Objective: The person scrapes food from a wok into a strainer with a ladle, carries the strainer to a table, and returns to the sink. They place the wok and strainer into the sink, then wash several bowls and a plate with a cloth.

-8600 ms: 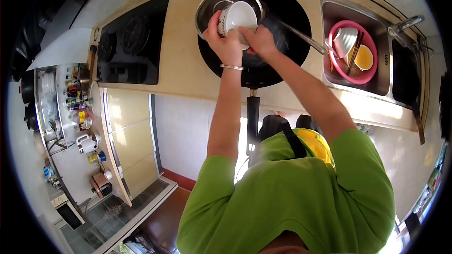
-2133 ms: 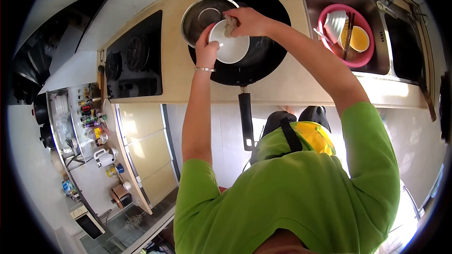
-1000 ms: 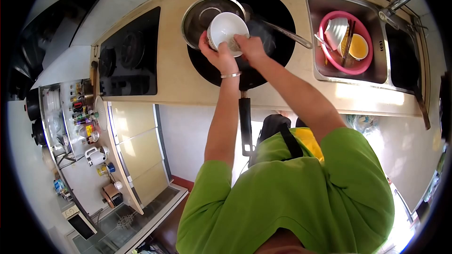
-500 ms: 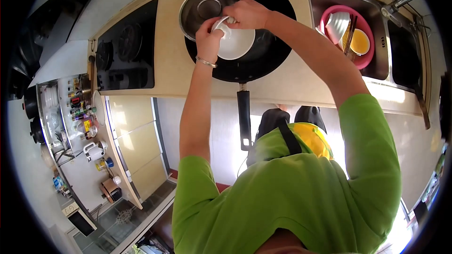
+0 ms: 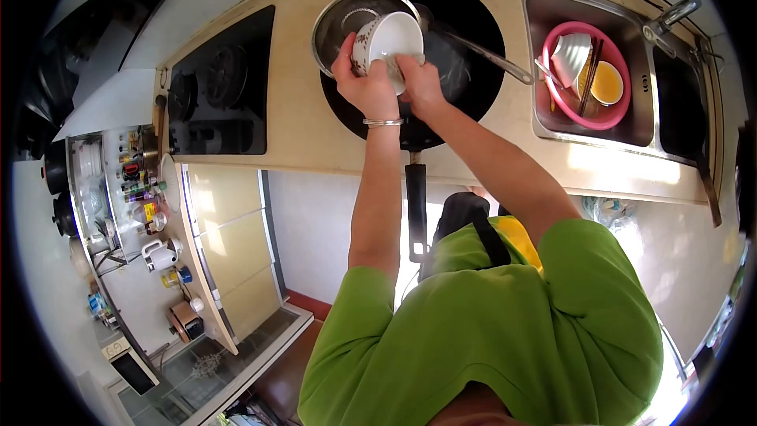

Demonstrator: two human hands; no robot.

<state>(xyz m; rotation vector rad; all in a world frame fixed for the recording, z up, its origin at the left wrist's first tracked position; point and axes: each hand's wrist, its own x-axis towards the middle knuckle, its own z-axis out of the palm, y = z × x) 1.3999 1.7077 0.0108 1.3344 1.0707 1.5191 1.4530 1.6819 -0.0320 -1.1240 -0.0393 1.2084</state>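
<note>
My left hand point(image 5: 367, 83) is closed on a white bowl point(image 5: 398, 34) with a dark pattern on its outside. The bowl is tilted, its inside facing me. At its lower rim my right hand point(image 5: 422, 83) is closed on a pale, bunched cloth point(image 5: 404, 65), pressed against the inside; the fingers partly hide it. Both hands are above a large black wok point(image 5: 465, 20). A round metal strainer or basin point(image 5: 327, 28) lies over the wok's left side, partly behind the bowl. A long-handled metal utensil point(image 5: 493, 59) rests across the wok's right side.
The wok's handle point(image 5: 415, 197) sticks out past the counter's front edge. On the left is a black cooktop point(image 5: 221, 126). In the sink point(image 5: 544, 0) on the right, a pink basin point(image 5: 623, 102) holds bowls and chopsticks, near the faucet point(image 5: 674, 12).
The bowl has been turned, so its patterned outside now shows on the left. My right hand has moved to its lower rim. The long-handled utensil has come into sight.
</note>
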